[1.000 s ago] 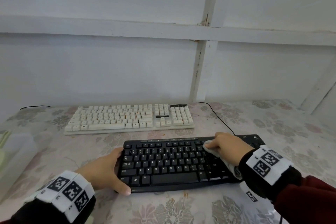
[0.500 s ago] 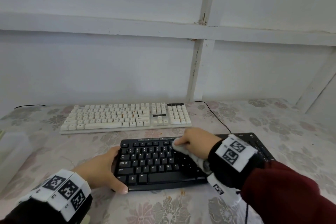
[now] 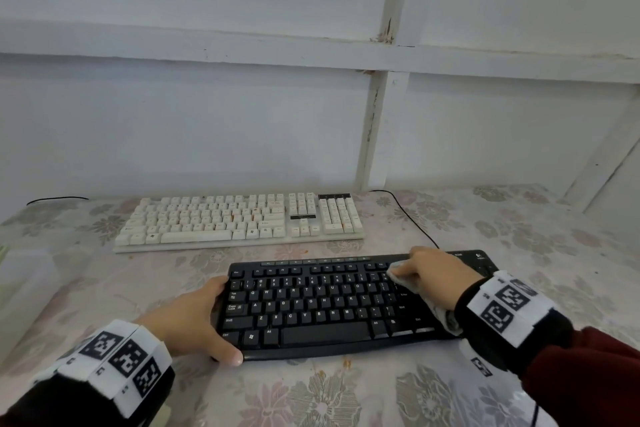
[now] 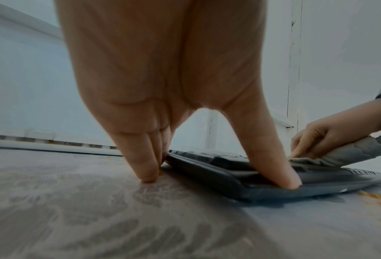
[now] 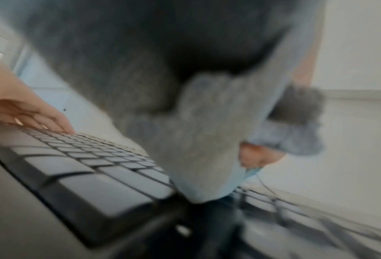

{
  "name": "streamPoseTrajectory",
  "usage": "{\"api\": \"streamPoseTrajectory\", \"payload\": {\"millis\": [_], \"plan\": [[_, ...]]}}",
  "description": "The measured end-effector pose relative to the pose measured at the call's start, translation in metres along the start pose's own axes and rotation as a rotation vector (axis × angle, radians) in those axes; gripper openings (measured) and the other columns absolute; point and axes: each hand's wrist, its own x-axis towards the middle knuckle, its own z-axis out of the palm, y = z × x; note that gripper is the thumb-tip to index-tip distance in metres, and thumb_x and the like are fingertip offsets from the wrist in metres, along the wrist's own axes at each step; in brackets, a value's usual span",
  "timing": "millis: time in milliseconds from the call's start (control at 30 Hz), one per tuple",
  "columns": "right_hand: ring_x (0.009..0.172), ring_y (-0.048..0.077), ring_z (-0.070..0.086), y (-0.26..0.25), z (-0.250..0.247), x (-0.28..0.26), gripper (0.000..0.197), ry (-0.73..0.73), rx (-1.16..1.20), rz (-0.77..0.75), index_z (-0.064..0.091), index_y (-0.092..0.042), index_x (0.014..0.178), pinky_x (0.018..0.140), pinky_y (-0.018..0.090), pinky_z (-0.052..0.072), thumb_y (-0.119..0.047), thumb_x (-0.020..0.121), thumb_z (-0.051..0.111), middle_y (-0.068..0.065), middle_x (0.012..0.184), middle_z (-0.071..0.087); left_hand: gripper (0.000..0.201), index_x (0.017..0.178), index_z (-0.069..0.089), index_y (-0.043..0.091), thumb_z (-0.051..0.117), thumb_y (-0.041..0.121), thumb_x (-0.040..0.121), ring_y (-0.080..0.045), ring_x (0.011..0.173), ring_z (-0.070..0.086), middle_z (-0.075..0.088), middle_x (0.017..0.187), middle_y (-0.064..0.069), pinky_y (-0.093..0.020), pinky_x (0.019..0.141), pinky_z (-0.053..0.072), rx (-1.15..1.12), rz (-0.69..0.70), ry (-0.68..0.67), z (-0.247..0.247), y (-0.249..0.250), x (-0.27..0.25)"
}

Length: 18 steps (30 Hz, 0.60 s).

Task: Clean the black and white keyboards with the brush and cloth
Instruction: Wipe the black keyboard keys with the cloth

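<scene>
Two keyboards lay on the floral table, a cloth on the nearer one.
The black keyboard point(image 3: 325, 305) lay flat in front; the white keyboard point(image 3: 239, 220) sat parallel behind it; the crumpled grey cloth point(image 3: 398, 272) rested on the black one's upper-right keys.

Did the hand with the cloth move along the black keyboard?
Yes. The right hand slid the cloth rightward along the black keyboard: half a second ago it covered the middle keys, now it sits by the right-hand end of the main keys.

Black keyboard point(image 3: 322, 305); cream-white keyboard point(image 3: 239, 222); grey cloth point(image 3: 403, 276); floral tablecloth point(image 3: 346, 395).
</scene>
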Motion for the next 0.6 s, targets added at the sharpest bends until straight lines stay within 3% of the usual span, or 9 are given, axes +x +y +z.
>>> {"api": "streamPoseTrajectory", "payload": {"millis": [33, 100, 200, 267, 333, 400, 433, 500, 600], "plan": [[0.077, 0.019, 0.046, 0.011, 0.001, -0.002, 0.026, -0.018, -0.008, 0.038, 0.067, -0.016, 0.105, 0.068, 0.026, 0.032, -0.020, 0.096, 0.043, -0.002, 0.087, 0.036, 0.153, 0.145, 0.013, 0.028, 0.085, 0.064, 0.015, -0.012, 0.129, 0.042, 0.041, 0.140, 0.015, -0.040, 0.113, 0.032, 0.003, 0.002, 0.001, 0.000, -0.001, 0.000], [0.093, 0.022, 0.053, 0.027, 0.001, -0.004, 0.032, -0.079, 0.028, 0.119, 0.064, -0.020, 0.121, 0.071, 0.025, 0.033, -0.015, 0.096, 0.045, -0.004, 0.091, 0.041, 0.153, 0.145, 0.013, 0.029, 0.085, 0.065, 0.015, -0.013, 0.130, 0.042, 0.041, 0.141, 0.014, -0.040, 0.112, 0.032, 0.003, 0.003, 0.000, 0.000, -0.002, 0.001], [0.090, 0.032, 0.061, 0.036, -0.007, -0.006, 0.031, -0.110, 0.083, 0.215, 0.069, -0.006, 0.104, 0.059, 0.022, 0.031, -0.023, 0.090, 0.048, 0.004, 0.072, 0.050, 0.151, 0.145, 0.015, 0.028, 0.087, 0.062, 0.016, -0.013, 0.130, 0.042, 0.042, 0.141, 0.014, -0.041, 0.112, 0.032, 0.001, 0.008, 0.002, 0.000, -0.002, 0.003], [0.080, 0.027, 0.064, 0.035, -0.018, -0.006, 0.038, -0.097, 0.132, 0.239, 0.073, -0.010, 0.086, 0.060, 0.020, 0.033, -0.035, 0.088, 0.044, 0.011, 0.077, 0.062, 0.150, 0.144, 0.016, 0.028, 0.088, 0.061, 0.017, -0.012, 0.129, 0.042, 0.043, 0.138, 0.016, -0.040, 0.113, 0.032, -0.009, 0.020, -0.002, 0.000, -0.002, 0.004], [0.082, 0.018, 0.067, 0.023, -0.026, -0.005, 0.033, -0.053, 0.213, 0.193, 0.074, -0.014, 0.096, 0.071, 0.016, 0.036, -0.034, 0.095, 0.049, 0.004, 0.088, 0.071, 0.150, 0.144, 0.016, 0.028, 0.087, 0.062, 0.017, -0.012, 0.129, 0.042, 0.042, 0.137, 0.017, -0.040, 0.113, 0.032, -0.010, 0.018, -0.005, 0.000, -0.003, 0.003], [0.073, 0.008, 0.062, 0.002, -0.029, -0.001, 0.028, -0.033, 0.314, 0.088, 0.074, -0.017, 0.096, 0.076, 0.017, 0.039, -0.034, 0.094, 0.052, -0.005, 0.078, 0.067, 0.151, 0.145, 0.015, 0.028, 0.087, 0.062, 0.017, -0.012, 0.129, 0.043, 0.042, 0.139, 0.016, -0.040, 0.112, 0.033, -0.007, 0.020, -0.002, 0.000, -0.005, 0.004], [0.065, 0.008, 0.057, -0.011, -0.028, 0.002, 0.028, -0.056, 0.339, 0.038, 0.073, -0.015, 0.085, 0.074, 0.019, 0.042, -0.032, 0.094, 0.052, -0.005, 0.070, 0.060, 0.151, 0.145, 0.014, 0.028, 0.087, 0.062, 0.018, -0.012, 0.128, 0.043, 0.042, 0.139, 0.016, -0.040, 0.112, 0.033, -0.006, 0.020, -0.002, 0.000, -0.005, 0.005], [0.054, 0.012, 0.041, -0.039, -0.022, 0.010, 0.035, -0.133, 0.324, -0.039, 0.049, -0.013, 0.056, 0.065, 0.023, 0.041, -0.016, 0.091, 0.048, -0.004, 0.058, 0.040, 0.151, 0.145, 0.014, 0.029, 0.087, 0.063, 0.017, -0.012, 0.128, 0.043, 0.042, 0.139, 0.015, -0.040, 0.112, 0.033, -0.001, 0.016, -0.003, 0.000, -0.005, 0.004], [0.052, 0.016, 0.028, -0.061, -0.016, 0.020, 0.035, -0.160, 0.173, -0.086, 0.027, -0.019, 0.054, 0.053, 0.023, 0.030, -0.009, 0.083, 0.043, -0.002, 0.059, 0.029, 0.152, 0.145, 0.014, 0.028, 0.087, 0.063, 0.017, -0.011, 0.128, 0.043, 0.042, 0.138, 0.016, -0.040, 0.112, 0.033, 0.001, 0.022, -0.001, 0.000, -0.005, 0.004]]}}
